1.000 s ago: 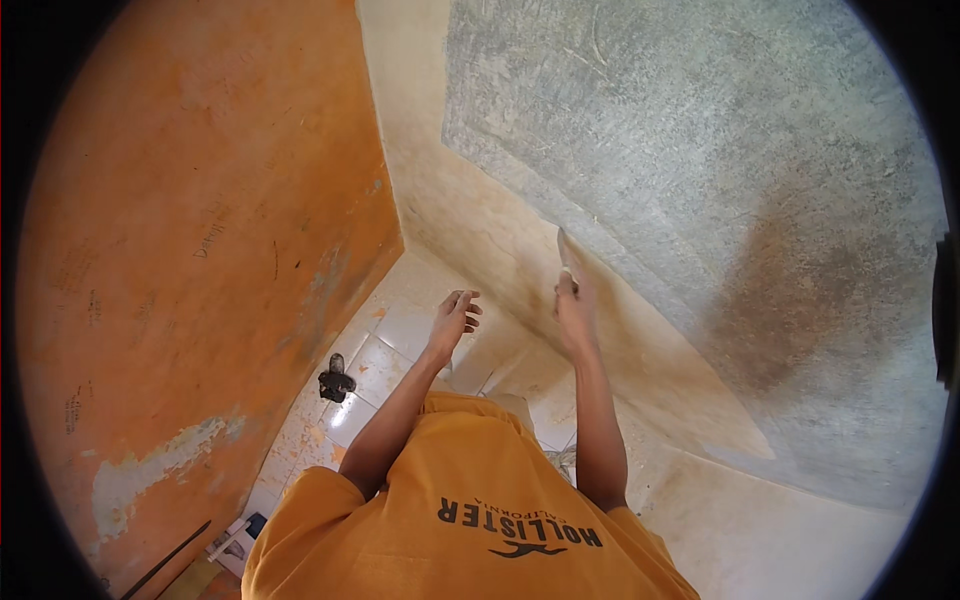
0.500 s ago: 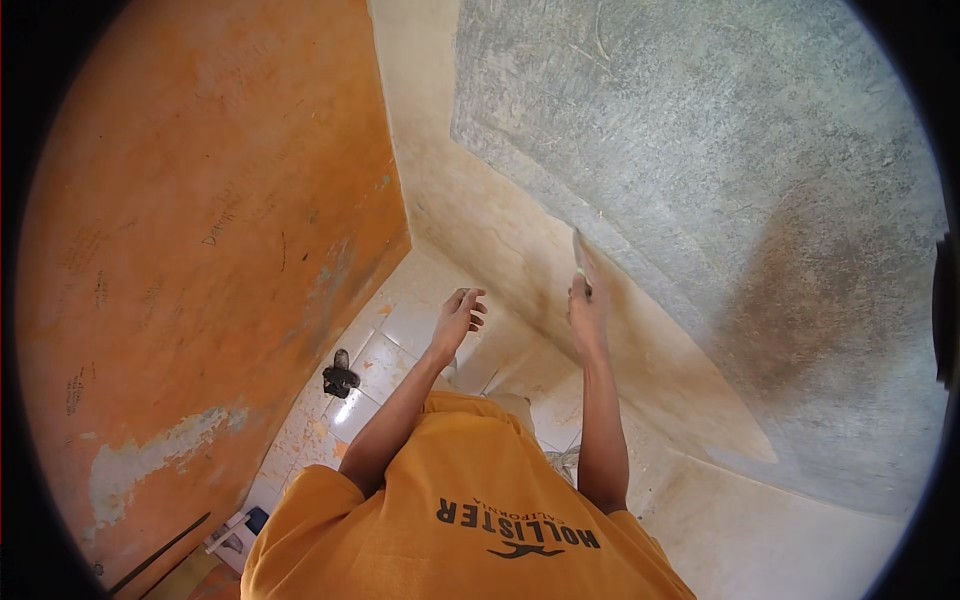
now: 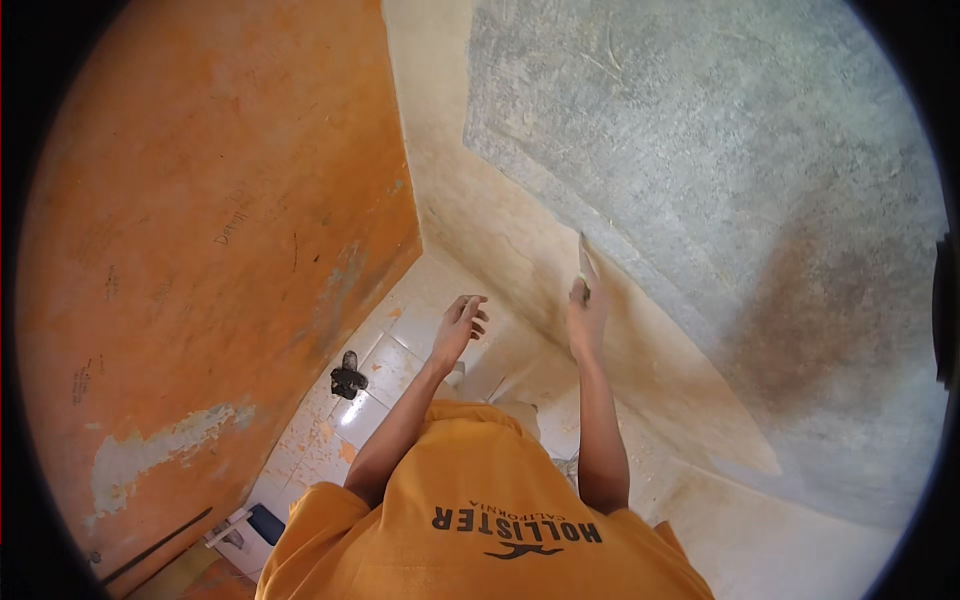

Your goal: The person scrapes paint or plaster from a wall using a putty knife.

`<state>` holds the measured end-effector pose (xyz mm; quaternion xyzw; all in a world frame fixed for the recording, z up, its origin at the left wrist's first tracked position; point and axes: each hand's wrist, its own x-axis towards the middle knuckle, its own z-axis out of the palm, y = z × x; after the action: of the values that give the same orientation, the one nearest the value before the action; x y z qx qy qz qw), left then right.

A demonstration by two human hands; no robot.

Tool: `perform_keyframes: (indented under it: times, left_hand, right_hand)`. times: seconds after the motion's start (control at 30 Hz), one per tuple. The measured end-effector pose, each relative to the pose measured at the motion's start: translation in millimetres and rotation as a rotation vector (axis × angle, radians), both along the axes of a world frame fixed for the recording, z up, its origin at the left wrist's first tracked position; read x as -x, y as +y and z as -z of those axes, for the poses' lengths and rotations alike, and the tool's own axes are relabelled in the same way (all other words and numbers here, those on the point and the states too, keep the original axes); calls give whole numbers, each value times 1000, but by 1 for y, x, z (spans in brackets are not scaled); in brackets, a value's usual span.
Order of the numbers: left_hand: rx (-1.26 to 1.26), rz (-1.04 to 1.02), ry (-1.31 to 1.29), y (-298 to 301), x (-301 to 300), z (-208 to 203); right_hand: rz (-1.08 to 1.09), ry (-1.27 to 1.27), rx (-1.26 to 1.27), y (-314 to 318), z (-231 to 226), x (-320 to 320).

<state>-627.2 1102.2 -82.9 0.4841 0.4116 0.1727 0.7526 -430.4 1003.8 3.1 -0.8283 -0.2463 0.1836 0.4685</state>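
My right hand [image 3: 586, 318] is closed around the handle of a scraper [image 3: 584, 258]. Its thin blade points up the wall, with its tip at the edge where cream paint [image 3: 520, 230] meets a bare grey patch [image 3: 700, 170]. Most of the handle is hidden in my fingers. To the left, my left hand [image 3: 461, 326] hangs in the air over the floor. Its fingers are loosely bent and apart, and nothing shows in them.
An orange wall [image 3: 250, 200] with scribbles and a peeled patch stands at left. Paint flakes litter the white floor tiles [image 3: 385, 368]. Dark footwear [image 3: 349, 376] lies near the orange wall. A pale object with a dark blue part [image 3: 266, 524] is at lower left.
The view has shifted slightly, so the walls and floor sit a little farther right. The scraper stays at the paint edge in my right hand; my left hand looks nearly unchanged.
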Motion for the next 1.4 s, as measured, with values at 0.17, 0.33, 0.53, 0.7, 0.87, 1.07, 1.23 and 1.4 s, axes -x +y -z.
perform_keyframes:
  times: [0.17, 0.33, 0.53, 0.7, 0.87, 1.07, 1.23, 1.4]
  left_hand:
    - [51, -64, 106, 6, 5, 9]
    - [53, -7, 40, 1, -6, 11]
    - [65, 72, 34, -10, -20, 10]
    - [70, 97, 39, -17, -26, 8]
    - [80, 127, 40, -23, -18, 9]
    - [38, 126, 27, -20, -17, 2]
    - [55, 111, 46, -20, -11, 7]
    - [58, 131, 28, -21, -16, 1]
  right_hand:
    - [74, 105, -39, -3, 1, -3]
    - [6, -105, 17, -11, -4, -16]
    - [40, -62, 36, -20, -22, 4]
    - [49, -139, 74, -25, -20, 0]
    - [30, -97, 49, -31, -31, -8]
    - [-69, -238, 43, -11, -25, -10]
    - [0, -135, 204, -14, -40, -5]
    - [10, -144, 127, -29, -32, -6]
